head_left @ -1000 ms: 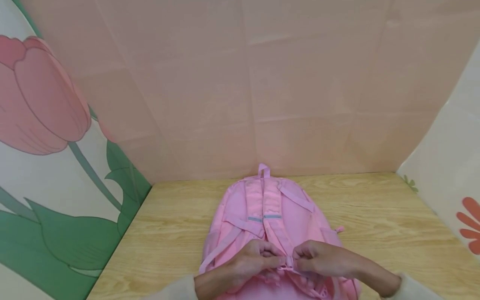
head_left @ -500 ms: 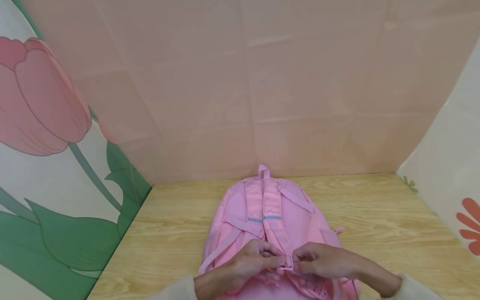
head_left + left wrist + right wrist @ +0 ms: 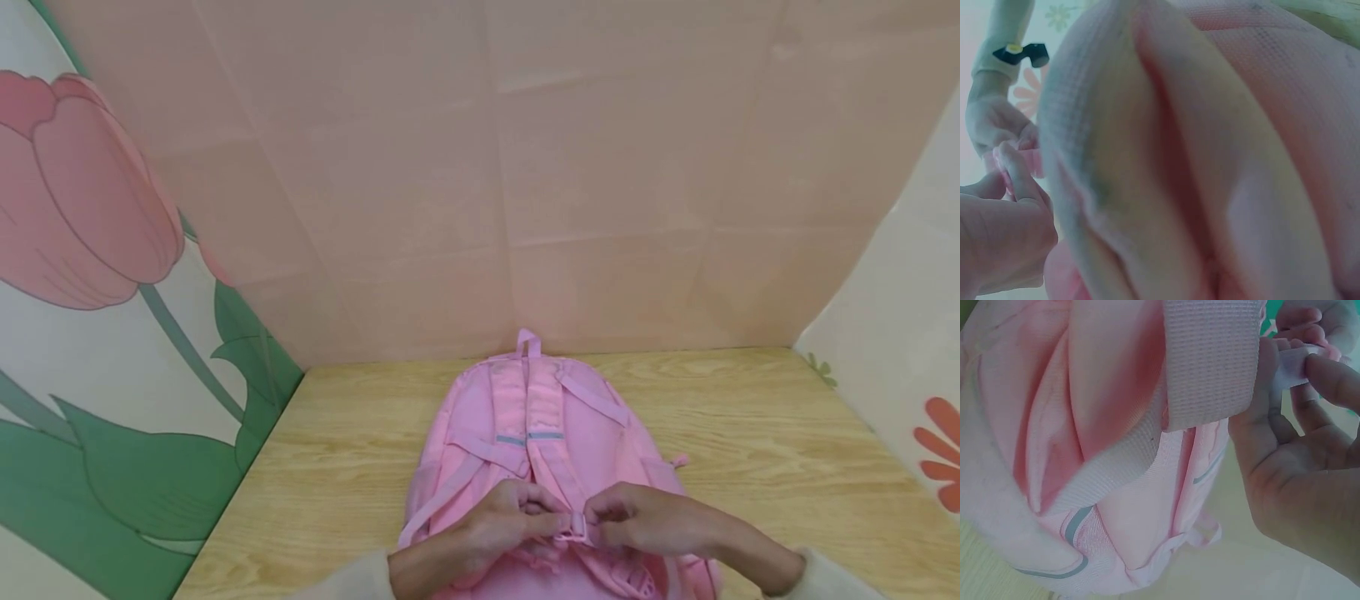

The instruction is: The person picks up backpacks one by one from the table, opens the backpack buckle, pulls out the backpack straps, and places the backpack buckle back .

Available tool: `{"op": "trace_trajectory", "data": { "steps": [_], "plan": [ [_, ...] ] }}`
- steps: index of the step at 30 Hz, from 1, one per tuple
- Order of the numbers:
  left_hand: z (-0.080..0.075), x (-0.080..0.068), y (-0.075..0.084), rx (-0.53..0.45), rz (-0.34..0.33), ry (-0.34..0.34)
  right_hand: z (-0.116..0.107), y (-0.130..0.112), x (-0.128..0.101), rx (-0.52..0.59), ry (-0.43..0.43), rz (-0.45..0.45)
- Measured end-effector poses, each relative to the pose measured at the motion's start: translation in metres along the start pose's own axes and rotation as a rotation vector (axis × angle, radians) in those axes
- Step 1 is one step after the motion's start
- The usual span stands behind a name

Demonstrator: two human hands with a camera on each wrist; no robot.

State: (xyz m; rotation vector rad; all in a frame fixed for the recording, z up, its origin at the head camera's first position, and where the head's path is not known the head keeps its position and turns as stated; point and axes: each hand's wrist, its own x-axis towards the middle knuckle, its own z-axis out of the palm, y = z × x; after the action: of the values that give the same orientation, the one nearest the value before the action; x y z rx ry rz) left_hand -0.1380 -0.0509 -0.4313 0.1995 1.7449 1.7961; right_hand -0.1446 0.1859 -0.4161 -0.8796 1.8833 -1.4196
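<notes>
A pink backpack (image 3: 600, 392) is resting on the wooden bench (image 3: 360, 442), in the lower middle of the frame, and the strap side is facing up toward the head camera. Both hands are working at its lower part, at a small pink buckle (image 3: 576, 527). The left hand (image 3: 504, 523) is pinching at the left side of the buckle, with thumb and curled fingers. The right hand (image 3: 647, 520) is holding from the other side; in the right wrist view its thumb is pressing a pale strap piece (image 3: 1291, 367) against the fingers.

About progress, I am judging that the work is in the middle: the hands are meeting at the buckle, but whether it is fastened I cannot tell. Handling of the buckle and its release from the fingers seem to be remaining.

The long axis of the backpack is running from the bottom edge of the frame toward the wall (image 3: 495, 208), leaning slightly to the left. The top loop (image 3: 528, 342) is pointing away from the person. The padded shoulder straps (image 3: 544, 396) are lying along this axis.
</notes>
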Motion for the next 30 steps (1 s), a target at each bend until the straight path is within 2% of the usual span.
{"op": "trace_trajectory", "data": {
  "steps": [11, 21, 30],
  "plan": [
    [-0.0006, -0.0003, -0.0005, -0.001, 0.004, -0.017, 0.0, -0.0001, 0.0022, 0.022, 0.025, -0.002],
    [-0.0003, -0.0004, -0.0002, 0.023, 0.013, -0.037, -0.0001, -0.0013, 0.0019, 0.068, 0.003, -0.019],
    [-0.0003, -0.0002, -0.0005, 0.027, 0.004, -0.022, 0.0015, 0.0037, 0.0023, 0.158, 0.07, 0.067]
  ]
}}
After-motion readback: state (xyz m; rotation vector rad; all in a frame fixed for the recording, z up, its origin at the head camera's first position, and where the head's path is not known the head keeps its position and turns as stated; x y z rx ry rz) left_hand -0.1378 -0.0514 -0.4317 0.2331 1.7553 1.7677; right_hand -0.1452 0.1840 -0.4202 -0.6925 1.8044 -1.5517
